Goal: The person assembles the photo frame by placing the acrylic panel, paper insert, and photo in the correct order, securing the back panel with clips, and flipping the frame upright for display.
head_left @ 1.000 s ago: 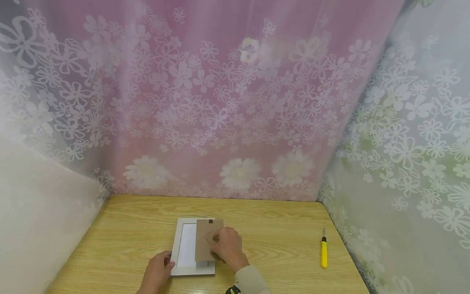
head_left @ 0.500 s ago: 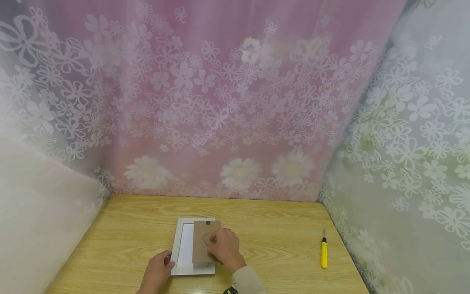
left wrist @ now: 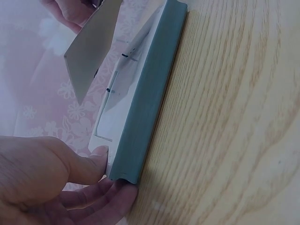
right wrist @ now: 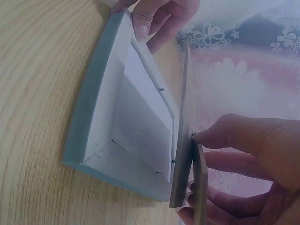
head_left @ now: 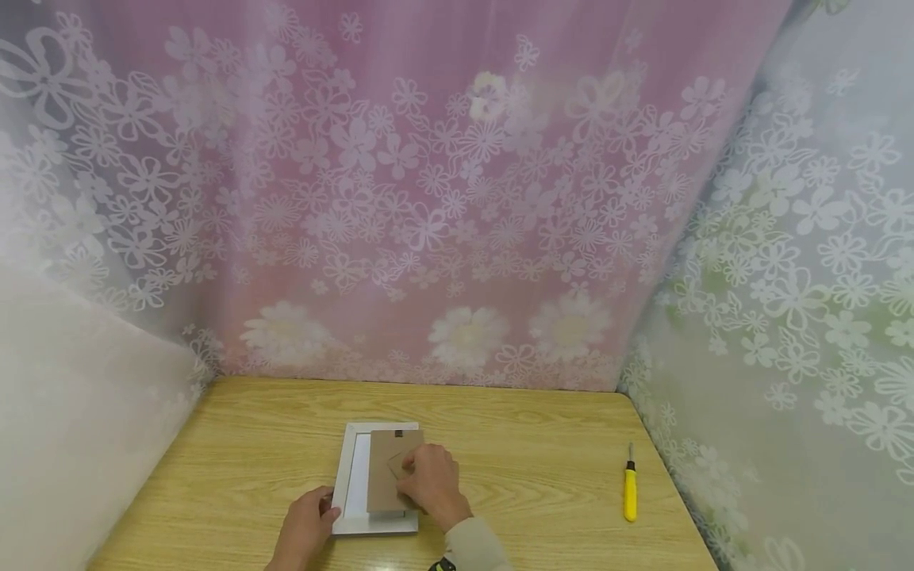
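The white frame (head_left: 357, 526) lies on the desk (head_left: 528, 460), a little nearer its left edge; the left hand (head_left: 307, 520) pinches the frame's near left corner between thumb and fingers, the right hand (head_left: 434, 484) pinches the flap (right wrist: 201, 183) of a brown board (head_left: 383, 480) over the frame, and a yellow screwdriver (head_left: 630, 493) lies near the desk's right edge

Pink floral curtain (head_left: 443, 206) behind wood-grain tbl (head_left: 543, 476); pale floral curtain (head_left: 807, 317) R side w/ green tints.
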Available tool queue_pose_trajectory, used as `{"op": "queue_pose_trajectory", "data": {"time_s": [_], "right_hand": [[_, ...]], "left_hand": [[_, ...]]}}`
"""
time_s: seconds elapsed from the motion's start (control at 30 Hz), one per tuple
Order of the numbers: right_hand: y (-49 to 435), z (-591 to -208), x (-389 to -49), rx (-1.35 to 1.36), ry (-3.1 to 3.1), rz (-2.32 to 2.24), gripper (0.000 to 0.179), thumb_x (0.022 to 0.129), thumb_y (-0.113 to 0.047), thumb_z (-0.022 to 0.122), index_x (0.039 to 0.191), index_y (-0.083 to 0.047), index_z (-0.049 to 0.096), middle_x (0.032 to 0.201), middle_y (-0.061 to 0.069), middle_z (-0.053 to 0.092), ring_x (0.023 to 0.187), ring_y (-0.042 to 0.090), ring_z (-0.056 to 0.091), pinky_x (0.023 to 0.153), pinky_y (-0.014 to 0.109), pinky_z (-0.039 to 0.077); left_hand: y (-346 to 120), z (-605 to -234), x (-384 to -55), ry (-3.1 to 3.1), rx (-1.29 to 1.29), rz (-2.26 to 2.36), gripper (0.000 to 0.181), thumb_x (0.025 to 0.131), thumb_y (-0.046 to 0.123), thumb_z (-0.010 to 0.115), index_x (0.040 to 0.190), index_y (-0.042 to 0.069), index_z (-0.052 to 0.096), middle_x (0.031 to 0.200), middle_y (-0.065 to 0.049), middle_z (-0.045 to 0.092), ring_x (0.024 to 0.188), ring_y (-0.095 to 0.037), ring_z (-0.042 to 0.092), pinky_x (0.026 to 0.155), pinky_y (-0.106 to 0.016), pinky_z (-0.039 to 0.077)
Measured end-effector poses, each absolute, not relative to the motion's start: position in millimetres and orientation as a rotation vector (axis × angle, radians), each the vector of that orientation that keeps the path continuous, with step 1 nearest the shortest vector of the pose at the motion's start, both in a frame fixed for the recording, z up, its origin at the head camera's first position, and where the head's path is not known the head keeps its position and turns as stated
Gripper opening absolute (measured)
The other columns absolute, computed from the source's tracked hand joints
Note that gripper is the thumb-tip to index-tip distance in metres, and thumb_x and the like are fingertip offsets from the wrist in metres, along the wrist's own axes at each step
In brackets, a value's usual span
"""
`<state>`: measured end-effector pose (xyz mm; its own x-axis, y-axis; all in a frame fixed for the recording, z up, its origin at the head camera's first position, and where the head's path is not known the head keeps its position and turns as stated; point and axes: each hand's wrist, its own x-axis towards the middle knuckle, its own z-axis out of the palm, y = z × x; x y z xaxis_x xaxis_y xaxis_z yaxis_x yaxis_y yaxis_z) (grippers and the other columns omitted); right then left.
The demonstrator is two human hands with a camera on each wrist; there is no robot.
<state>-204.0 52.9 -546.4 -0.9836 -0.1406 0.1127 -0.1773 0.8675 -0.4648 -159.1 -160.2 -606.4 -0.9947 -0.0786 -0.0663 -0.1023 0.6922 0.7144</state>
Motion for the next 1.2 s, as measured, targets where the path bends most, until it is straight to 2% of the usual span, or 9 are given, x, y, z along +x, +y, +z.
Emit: {"op": "queue_pose_trajectory", "data": {"time_s": [0.27,0.67,1.2], "right_hand": [[47,-548,-204,0.257,-2.976,0.797,0.021,0.069,-0.015,0.087,0.089,-0.012,0.083,0.094,0.005,0.079,0.081,0.024,0.072,0.063,0.039,0.056],[37,-553,-202,0.257,-2.977,0.770,0.023,0.067,-0.017,0.088,0.089,-0.015,0.083,0.091,0.003,0.078,0.080,0.019,0.069,0.065,0.037,0.055],[30,-558,-203,0.270,-2.976,0.786,0.019,0.067,-0.013,0.085,0.086,-0.015,0.083,0.090,0.004,0.077,0.075,0.015,0.064,0.059,0.032,0.052]], "left_hand": [[-161,-606,-158,2.883,-0.154,1.202,0.029,0.087,0.000,0.073,0.114,-0.008,0.069,0.084,-0.006,0.067,0.076,-0.016,0.058,0.068,-0.033,0.048],[-161,-604,-157,2.895,-0.133,1.205,0.028,0.087,0.000,0.073,0.114,-0.008,0.069,0.082,-0.005,0.067,0.075,-0.015,0.057,0.067,-0.033,0.047],[-162,-609,-160,2.898,-0.126,1.204,0.032,0.087,0.000,0.074,0.117,-0.009,0.069,0.084,-0.006,0.069,0.076,-0.016,0.060,0.068,-0.034,0.049]]}}
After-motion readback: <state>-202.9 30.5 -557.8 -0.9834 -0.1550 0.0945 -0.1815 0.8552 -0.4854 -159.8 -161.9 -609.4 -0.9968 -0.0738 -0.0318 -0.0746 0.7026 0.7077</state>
